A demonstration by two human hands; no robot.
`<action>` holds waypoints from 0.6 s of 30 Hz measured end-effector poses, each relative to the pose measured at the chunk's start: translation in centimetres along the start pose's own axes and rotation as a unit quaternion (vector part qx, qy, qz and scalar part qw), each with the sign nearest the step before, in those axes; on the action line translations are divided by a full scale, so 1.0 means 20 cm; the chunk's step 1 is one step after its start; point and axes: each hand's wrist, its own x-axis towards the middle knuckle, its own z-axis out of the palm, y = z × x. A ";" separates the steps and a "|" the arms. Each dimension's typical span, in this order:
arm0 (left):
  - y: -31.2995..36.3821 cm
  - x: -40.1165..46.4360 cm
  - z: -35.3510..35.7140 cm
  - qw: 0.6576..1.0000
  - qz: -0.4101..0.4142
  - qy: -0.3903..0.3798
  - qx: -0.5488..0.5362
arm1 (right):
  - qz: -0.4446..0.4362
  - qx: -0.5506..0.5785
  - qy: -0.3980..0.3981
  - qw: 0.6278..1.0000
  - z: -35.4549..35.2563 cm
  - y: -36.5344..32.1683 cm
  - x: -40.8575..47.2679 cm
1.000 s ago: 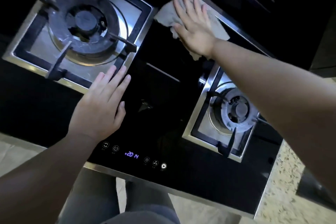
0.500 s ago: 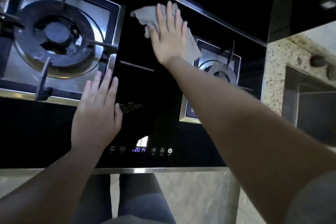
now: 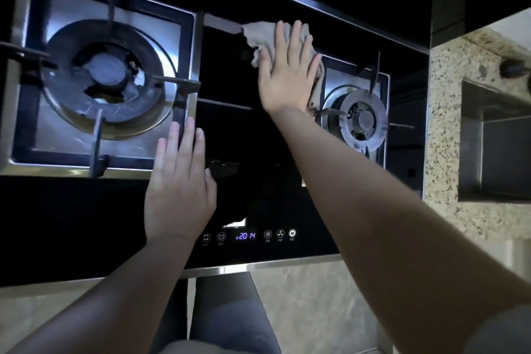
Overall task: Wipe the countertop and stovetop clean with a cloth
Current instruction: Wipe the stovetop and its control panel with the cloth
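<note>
Head view: my right hand [image 3: 287,72], fingers flat, is pressing the cloth [image 3: 258,34] on the stovetop [image 3: 230,135] glass between burners. My left hand [image 3: 179,190] is resting flat, holding nothing; wiping looks midway, countertop [image 3: 442,123] beyond my right arm seemingly pending.

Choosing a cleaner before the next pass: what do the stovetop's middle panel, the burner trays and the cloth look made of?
Middle panel: likely black glass, glossy, with mirror-like reflections. Burner trays: seemingly brushed stainless steel, silvery sheen. Cloth under the right hand: soft woven fabric, matte greyish, crumpled folds.

A crumpled grey cloth [image 3: 263,37] lies on the glossy black stovetop [image 3: 230,135] between its burners.
</note>
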 end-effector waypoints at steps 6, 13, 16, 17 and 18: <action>0.01 0.01 -0.01 1.000 -0.001 0.001 0.000 | -0.005 -0.035 0.023 0.999 0.06 -0.10 -0.51; -0.01 0.00 0.01 1.000 0.002 -0.003 0.021 | -0.103 -0.027 -0.019 0.994 0.03 -0.33 0.08; 0.00 0.00 -0.01 1.000 -0.001 -0.004 0.015 | -0.138 -0.006 -0.004 0.990 0.03 -0.28 -0.03; 0.00 0.00 -0.01 1.000 -0.002 -0.004 0.014 | -0.144 -0.002 0.009 0.989 0.04 -0.24 -0.16; -0.01 0.00 -0.01 1.000 -0.002 -0.006 0.016 | -0.143 -0.008 0.021 0.989 0.05 -0.21 -0.32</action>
